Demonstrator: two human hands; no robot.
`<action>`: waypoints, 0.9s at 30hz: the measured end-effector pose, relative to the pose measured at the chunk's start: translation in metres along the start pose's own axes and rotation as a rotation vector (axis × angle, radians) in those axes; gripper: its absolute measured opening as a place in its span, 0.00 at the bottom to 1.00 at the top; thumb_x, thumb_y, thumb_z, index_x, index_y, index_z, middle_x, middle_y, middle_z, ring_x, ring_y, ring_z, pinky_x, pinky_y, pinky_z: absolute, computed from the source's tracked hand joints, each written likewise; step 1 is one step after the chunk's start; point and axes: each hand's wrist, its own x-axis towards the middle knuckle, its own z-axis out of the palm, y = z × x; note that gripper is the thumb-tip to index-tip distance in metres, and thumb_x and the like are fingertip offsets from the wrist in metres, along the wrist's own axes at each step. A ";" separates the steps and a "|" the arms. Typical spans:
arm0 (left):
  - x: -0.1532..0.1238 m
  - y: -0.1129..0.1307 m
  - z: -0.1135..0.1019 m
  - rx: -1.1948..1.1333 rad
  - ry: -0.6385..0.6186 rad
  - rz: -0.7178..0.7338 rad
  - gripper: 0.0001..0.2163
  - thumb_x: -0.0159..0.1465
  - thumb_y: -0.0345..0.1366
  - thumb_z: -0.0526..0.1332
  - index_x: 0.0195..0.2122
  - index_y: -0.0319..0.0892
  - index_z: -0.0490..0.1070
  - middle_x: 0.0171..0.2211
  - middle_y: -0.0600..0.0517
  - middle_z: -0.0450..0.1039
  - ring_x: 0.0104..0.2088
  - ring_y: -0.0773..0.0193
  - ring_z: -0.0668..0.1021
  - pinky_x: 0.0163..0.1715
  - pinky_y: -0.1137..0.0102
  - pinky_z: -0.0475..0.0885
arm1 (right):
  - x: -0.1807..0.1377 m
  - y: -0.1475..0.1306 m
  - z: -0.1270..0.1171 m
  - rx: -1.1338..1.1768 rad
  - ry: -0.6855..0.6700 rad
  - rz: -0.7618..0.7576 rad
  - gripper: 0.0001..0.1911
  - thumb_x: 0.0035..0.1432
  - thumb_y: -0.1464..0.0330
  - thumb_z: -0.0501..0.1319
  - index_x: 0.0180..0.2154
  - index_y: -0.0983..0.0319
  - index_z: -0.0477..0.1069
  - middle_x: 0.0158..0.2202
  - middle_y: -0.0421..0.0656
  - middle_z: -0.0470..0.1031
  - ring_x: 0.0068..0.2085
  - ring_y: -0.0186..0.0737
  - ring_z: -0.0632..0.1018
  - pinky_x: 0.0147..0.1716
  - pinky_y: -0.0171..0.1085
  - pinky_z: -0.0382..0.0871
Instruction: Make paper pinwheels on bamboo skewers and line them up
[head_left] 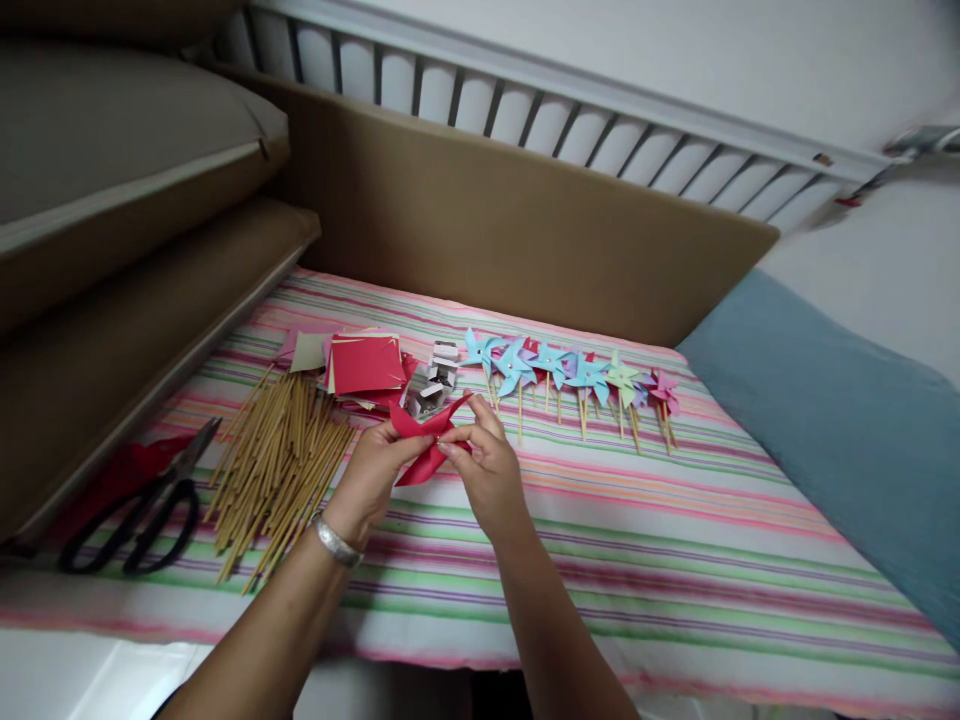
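Between my hands, above the striped cloth, is a red paper pinwheel (pixel 420 466) with its blades folded in toward the middle. My left hand (pixel 379 465) pinches it from the left, the thumb lying near its centre. From the right, my right hand (pixel 484 465) has thumb and index finger closed at the centre, where a tiny pin-like point shows. Just beyond the pinwheel stand small open boxes (pixel 442 365) with shiny contents too small to name. To their left lies a stack of red and pale paper squares (pixel 367 363).
Many thin wooden sticks (pixel 281 470) lie left of my hands, with black-handled scissors (pixel 142 510) beside them. Finished-looking pinwheels on sticks (pixel 551 365) form a row at the back right. Brown cushions (pixel 150 250) border the left; a brown board (pixel 487 225) stands behind.
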 end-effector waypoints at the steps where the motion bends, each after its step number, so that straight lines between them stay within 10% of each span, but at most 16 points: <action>1: 0.000 0.001 0.000 0.005 0.003 0.002 0.08 0.44 0.32 0.70 0.27 0.39 0.78 0.26 0.49 0.79 0.26 0.64 0.76 0.33 0.70 0.69 | 0.000 0.000 0.000 -0.005 -0.003 -0.021 0.04 0.51 0.70 0.60 0.28 0.59 0.75 0.62 0.45 0.58 0.64 0.47 0.55 0.60 0.51 0.47; 20: -0.003 0.006 -0.002 0.055 -0.051 0.043 0.06 0.46 0.32 0.69 0.27 0.38 0.78 0.26 0.50 0.78 0.27 0.66 0.75 0.32 0.71 0.68 | 0.000 -0.003 0.001 0.099 -0.039 0.110 0.03 0.48 0.69 0.61 0.26 0.60 0.74 0.58 0.47 0.64 0.61 0.48 0.60 0.59 0.48 0.51; 27: -0.005 0.008 -0.004 0.126 -0.140 0.041 0.08 0.47 0.33 0.69 0.29 0.38 0.77 0.26 0.52 0.78 0.27 0.67 0.75 0.32 0.72 0.68 | -0.001 -0.003 -0.001 0.286 -0.053 0.160 0.04 0.47 0.67 0.62 0.26 0.61 0.73 0.38 0.45 0.74 0.42 0.44 0.74 0.42 0.41 0.66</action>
